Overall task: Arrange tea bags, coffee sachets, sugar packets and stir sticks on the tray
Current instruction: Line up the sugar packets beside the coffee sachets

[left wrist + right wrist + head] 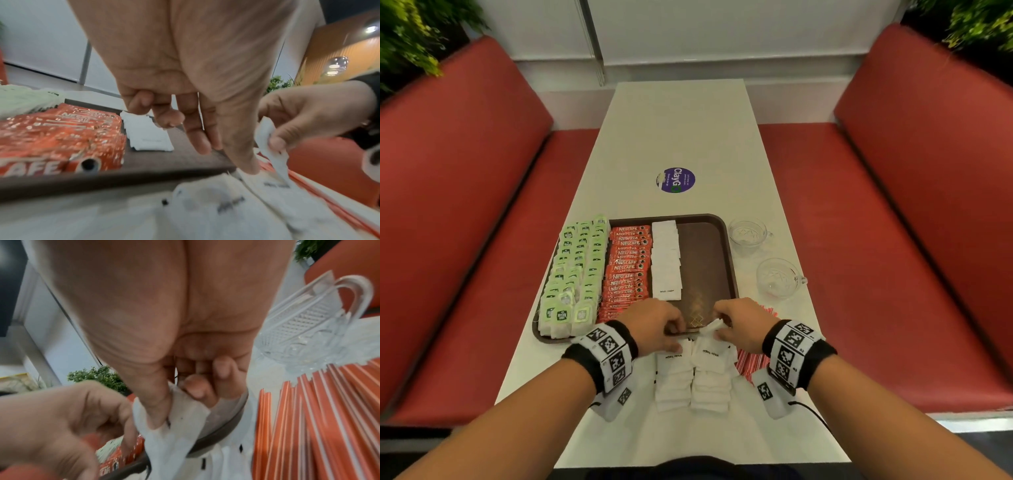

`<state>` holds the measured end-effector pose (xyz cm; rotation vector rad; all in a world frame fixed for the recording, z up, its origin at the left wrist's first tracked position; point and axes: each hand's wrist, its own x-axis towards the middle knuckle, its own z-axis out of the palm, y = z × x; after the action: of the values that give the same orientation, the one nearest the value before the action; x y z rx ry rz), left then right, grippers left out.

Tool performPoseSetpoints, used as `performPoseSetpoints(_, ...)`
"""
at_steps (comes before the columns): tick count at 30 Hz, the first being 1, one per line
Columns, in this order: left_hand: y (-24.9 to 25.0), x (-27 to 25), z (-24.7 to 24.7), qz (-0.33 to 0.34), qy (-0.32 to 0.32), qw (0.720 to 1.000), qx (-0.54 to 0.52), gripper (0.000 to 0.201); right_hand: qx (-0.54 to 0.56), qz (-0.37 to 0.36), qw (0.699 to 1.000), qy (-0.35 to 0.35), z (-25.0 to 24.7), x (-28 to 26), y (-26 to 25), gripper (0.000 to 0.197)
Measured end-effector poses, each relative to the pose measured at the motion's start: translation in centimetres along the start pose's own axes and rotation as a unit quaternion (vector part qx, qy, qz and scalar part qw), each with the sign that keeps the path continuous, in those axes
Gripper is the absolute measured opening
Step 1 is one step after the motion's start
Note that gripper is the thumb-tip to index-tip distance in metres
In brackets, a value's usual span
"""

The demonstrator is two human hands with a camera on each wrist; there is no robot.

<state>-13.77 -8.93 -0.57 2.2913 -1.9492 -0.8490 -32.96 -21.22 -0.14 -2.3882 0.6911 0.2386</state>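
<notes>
On the tray (pixel 726 246), tea bags (pixel 575 267), coffee sachets (pixel 626 267) and a sugar column (pixel 666 260) lie in rows, leaving the right strip bare, likely for more sugar and the sticks (pixel 753 363). The right hand (pixel 739 322) pinches one sugar packet (pixel 176 415) by its corner, lifted off the pile (pixel 695 377) on the desk (pixel 681 137) just before the tray. The left hand (pixel 654 325), fingers curled, presses its thumb on the pile, probably to steady it.
</notes>
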Motion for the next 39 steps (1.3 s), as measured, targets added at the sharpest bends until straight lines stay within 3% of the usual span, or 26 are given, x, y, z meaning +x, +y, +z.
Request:
performPoseSetpoints(6, 0.1, -1.0, 2.8, -0.009, 0.004, 1.0, 0.029, 0.048, 0.059, 0.023, 0.998, 0.031, 0.0, -0.8, -0.1, 0.011)
performPoseSetpoints(8, 0.2, -1.0, 3.1, -0.016, 0.007, 0.999, 0.028, 0.045, 0.067, 0.024, 0.997, 0.027, 0.1, -0.9, -0.2, 0.008)
performPoseSetpoints(11, 0.1, -0.8, 3.3, -0.011, 0.009, 1.0, 0.023, 0.037, 0.102, 0.036, 0.994, 0.007, 0.2, -1.1, -0.3, 0.024)
performPoseSetpoints(14, 0.4, -0.9, 2.6, 0.002, 0.039, 0.999, 0.026, 0.026, 0.129, 0.017, 0.991, 0.009, 0.2, -1.2, -0.5, 0.025)
performPoseSetpoints(17, 0.7, -1.5, 1.1, 0.028, 0.111, 0.991, -0.064, 0.007, 0.139, 0.005, 0.99, 0.026, 0.5, -1.0, -0.6, 0.017)
performPoseSetpoints(22, 1.6, -2.3, -0.6, 0.025, 0.176, 0.958, -0.225, 0.011, 0.148, -0.038, 0.987, 0.043, 0.6, -0.5, -1.4, 0.019)
performPoseSetpoints(24, 1.9, -2.4, -0.9, 0.02, 0.179, 0.952, -0.247, 0.011, 0.161, -0.048, 0.983, 0.069, 0.4, -0.1, -1.7, 0.008)
performPoseSetpoints(27, 1.5, -2.2, -1.0, 0.008, 0.178, 0.953, -0.246, 0.011, 0.157, -0.055, 0.982, 0.084, 0.3, 0.5, -1.7, 0.02)
performPoseSetpoints(29, 1.1, -2.0, -1.0, -0.002, 0.173, 0.958, -0.231, 0.012, 0.139, -0.064, 0.985, 0.075, 0.0, 0.5, -1.9, 0.017)
performPoseSetpoints(32, 0.2, -1.4, -1.1, -0.041, 0.175, 0.964, -0.198, 0.014, 0.145, -0.047, 0.986, 0.071, 0.0, 0.8, -1.6, 0.002)
performPoseSetpoints(36, -1.9, 0.2, -1.2, -0.166, 0.179, 0.959, -0.141, 0.019, 0.198, 0.011, 0.977, 0.076, -0.4, 1.2, -1.0, 0.017)
performPoseSetpoints(39, -3.1, 1.5, -0.8, -0.217, 0.158, 0.956, -0.121, 0.031, 0.222, 0.029, 0.972, 0.077, -0.9, 1.3, -0.8, 0.007)
